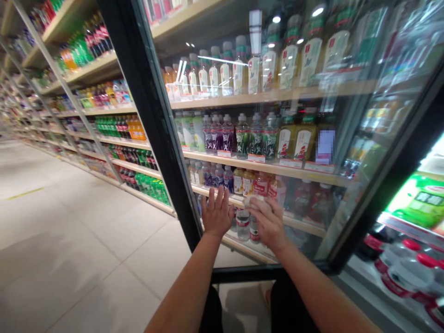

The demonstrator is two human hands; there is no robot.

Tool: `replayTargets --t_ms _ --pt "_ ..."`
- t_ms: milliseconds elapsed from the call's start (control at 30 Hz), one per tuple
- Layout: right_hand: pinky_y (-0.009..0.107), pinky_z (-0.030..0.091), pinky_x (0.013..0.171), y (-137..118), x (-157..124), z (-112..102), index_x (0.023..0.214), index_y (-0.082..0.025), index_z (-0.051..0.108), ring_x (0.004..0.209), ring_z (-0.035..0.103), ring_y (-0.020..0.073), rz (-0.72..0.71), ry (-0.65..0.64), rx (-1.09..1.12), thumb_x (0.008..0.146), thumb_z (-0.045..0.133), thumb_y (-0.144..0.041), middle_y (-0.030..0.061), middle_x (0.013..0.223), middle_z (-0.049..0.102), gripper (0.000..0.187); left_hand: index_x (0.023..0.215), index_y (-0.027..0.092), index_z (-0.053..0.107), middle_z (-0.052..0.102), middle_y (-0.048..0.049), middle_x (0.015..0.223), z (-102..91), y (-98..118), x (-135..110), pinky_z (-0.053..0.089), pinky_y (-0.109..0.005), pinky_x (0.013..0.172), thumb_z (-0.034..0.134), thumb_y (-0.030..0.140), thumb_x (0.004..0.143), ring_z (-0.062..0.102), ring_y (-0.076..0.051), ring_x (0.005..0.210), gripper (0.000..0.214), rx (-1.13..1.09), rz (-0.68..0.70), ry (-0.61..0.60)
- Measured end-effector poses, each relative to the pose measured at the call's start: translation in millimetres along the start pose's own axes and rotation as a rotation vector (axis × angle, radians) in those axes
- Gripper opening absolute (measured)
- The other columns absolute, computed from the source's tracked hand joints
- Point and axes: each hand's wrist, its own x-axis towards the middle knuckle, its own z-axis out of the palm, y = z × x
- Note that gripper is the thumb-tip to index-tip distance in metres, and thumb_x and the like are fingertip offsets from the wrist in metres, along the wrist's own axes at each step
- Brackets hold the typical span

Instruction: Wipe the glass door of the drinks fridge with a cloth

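Observation:
A glass door [305, 245] in a black frame stands open in front of me, with rows of bottled drinks showing in the glass. Against its lower left part lies my left hand [217, 215], fingers stretched out and spread. My right hand [269, 222] is closed over a crumpled whitish cloth [255, 202] and presses it to the glass, just right of my left hand. Part of the cloth is hidden under the fingers.
Long shelves of drinks [118, 113] run along the aisle on the left, above a pale tiled floor [104, 259]. To the right, red-capped bottles [409, 266] and a green pack [416, 199] stand on lit shelves. The black door frame [156, 125] borders the glass.

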Motion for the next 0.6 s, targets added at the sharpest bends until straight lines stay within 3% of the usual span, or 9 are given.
replayTargets --t_ms 100,167,367,433,600 --pt "0.043 0.044 0.108 12 25 -8 0.114 -0.027 0.074 0.124 0.049 0.0241 0.091 0.135 -0.022 0.090 0.055 -0.005 0.0020 0.130 0.067 0.037 0.157 0.012 0.023 0.044 -0.0143 0.151 -0.6 1 0 0.013 -0.051 0.125 0.050 0.030 0.097 0.011 -0.027 0.152 0.068 0.024 -0.004 -0.005" --pt "0.043 0.044 0.108 14 24 -8 0.115 -0.027 0.073 0.125 0.048 0.0247 0.098 0.156 -0.027 0.090 0.056 -0.005 0.0029 0.131 0.067 0.037 0.157 0.012 0.023 0.044 -0.0144 0.151 -1.1 2 0 0.013 -0.051 0.125 0.051 0.029 0.097 0.012 -0.027 0.152 0.068 0.022 -0.005 -0.009" --pt "0.039 0.042 0.106 2 -28 0 0.109 -0.025 0.074 0.121 0.050 0.0223 -0.087 -0.073 0.024 0.092 0.058 -0.012 0.0002 0.120 0.072 0.026 0.157 0.014 0.021 0.042 -0.0137 0.153 -2.5 2 -1 0.012 -0.050 0.125 0.051 0.030 0.097 0.012 -0.026 0.152 0.069 0.006 -0.007 -0.008" --pt "0.040 0.042 0.106 8 -20 -4 0.108 -0.025 0.073 0.122 0.050 0.0224 -0.072 -0.067 0.018 0.092 0.057 -0.011 -0.0002 0.122 0.071 0.028 0.158 0.015 0.020 0.040 -0.0132 0.154 -2.5 1 -1 0.013 -0.050 0.125 0.051 0.030 0.097 0.013 -0.026 0.152 0.070 0.007 -0.009 -0.007" --pt "0.044 0.043 0.108 24 11 -17 0.113 -0.026 0.073 0.126 0.048 0.0241 0.075 0.089 -0.023 0.091 0.054 -0.005 0.0029 0.131 0.067 0.036 0.157 0.017 0.022 0.041 -0.0130 0.153 -1.8 1 -1 0.013 -0.049 0.126 0.055 0.028 0.095 0.015 -0.026 0.152 0.072 -0.010 -0.018 -0.001"
